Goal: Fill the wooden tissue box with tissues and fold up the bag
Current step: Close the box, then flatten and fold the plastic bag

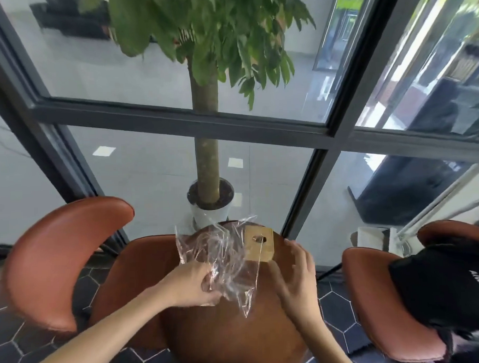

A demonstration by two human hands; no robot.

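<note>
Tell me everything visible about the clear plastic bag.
The clear plastic bag is thin, glossy, see-through film, heavily crumpled and seemingly empty. It lies on the round brown table, its right edge overlapping the wooden tissue box. The left hand pinches its near left part; the right hand is spread at its right edge, contact unclear.

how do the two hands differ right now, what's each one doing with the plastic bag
The left hand is closed, pinching a bunch of the clear plastic bag at its near edge. The right hand is open with fingers spread, laid flat by the bag's right edge, just near of the wooden tissue box; whether it grips anything is unclear. Both are bare and work over the round wooden table.
</note>
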